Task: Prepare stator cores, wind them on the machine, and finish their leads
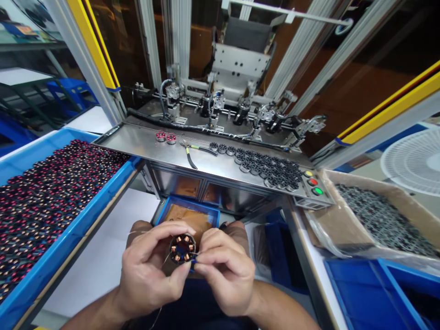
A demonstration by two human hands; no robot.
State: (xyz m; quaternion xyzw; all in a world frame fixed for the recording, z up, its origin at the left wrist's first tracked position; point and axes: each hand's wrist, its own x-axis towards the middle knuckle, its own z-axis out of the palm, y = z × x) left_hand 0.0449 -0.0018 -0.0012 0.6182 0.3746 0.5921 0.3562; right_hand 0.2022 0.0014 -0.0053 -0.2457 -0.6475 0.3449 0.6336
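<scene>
Above my lap, my left hand grips a motor stator by its rim, between thumb and fingers. The stator is a round black ring with several copper coils facing up at me. My right hand is beside its right edge, thumb and fingertips pinched together around a thin wire end that comes off the ring. Another fine strand trails down below my left hand. The fingertips of my right hand partly hide the wire.
Ahead on the metal bench lie pliers, two red-wound stators and many bare black stator cores. Blue tray at left holds wound stators. Control buttons, a core-filled box and a white fan stand right.
</scene>
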